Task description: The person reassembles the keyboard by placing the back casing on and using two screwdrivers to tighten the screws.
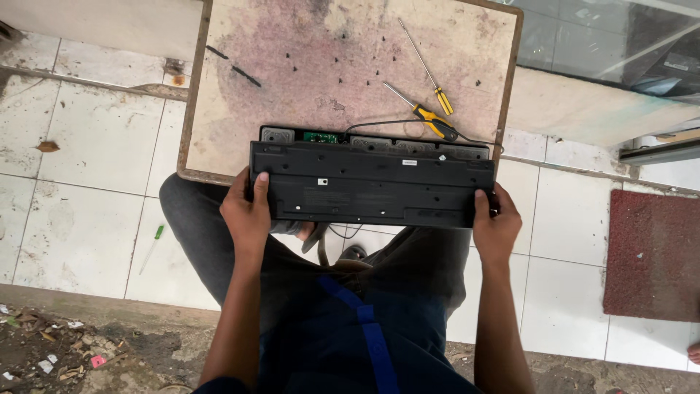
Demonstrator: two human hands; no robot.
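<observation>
We see a black keyboard back cover (pixel 372 182) held flat between two hands at the near edge of a worn wooden board (pixel 219 109), partly over the person's lap. The left hand (pixel 248 211) grips its left end, thumb laid on top near the corner and the other fingers curled underneath. The right hand (pixel 496 222) clasps the right end the same way, fingers wrapped round the edge.

Those lower fingers are hidden, and so is most of the keyboard base (pixel 379 141) just beyond the cover, where only a strip with a small green circuit board (pixel 321 136) shows.

The cover is a long matt rectangle with screw holes and a small pale label. Farther off on the board lie two yellow-handled screwdrivers (pixel 430 117) and scattered tiny dark screws (pixel 350 62); their exact count is hard to make out.
</observation>
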